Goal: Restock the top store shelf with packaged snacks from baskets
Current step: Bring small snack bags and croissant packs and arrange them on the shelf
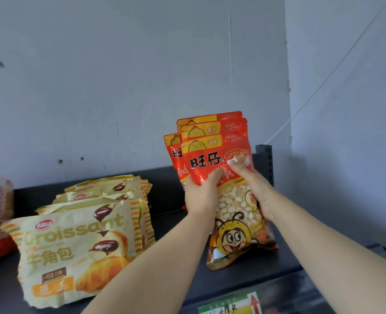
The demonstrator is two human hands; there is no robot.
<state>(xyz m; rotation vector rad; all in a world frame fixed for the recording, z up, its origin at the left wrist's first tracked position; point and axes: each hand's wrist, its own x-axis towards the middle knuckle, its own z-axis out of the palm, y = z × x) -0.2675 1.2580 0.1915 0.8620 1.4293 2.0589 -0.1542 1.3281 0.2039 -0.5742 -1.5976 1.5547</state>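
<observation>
Both hands clasp a bunch of red snack bags held upright near the right end of the dark shelf, the front bag's lower edge down on the shelf surface. The left hand curls round the bunch's left side, thumb across the front. The right hand grips the right side. Croissant packs lie stacked toward the shelf's left, apart from the bags. A price label sits on the front edge.

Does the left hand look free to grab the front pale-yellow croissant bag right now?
Probably not yet: the left hand grips the red snack pouches together with the right hand. Nothing stands between it and the pale-yellow croissant bag, though.
</observation>
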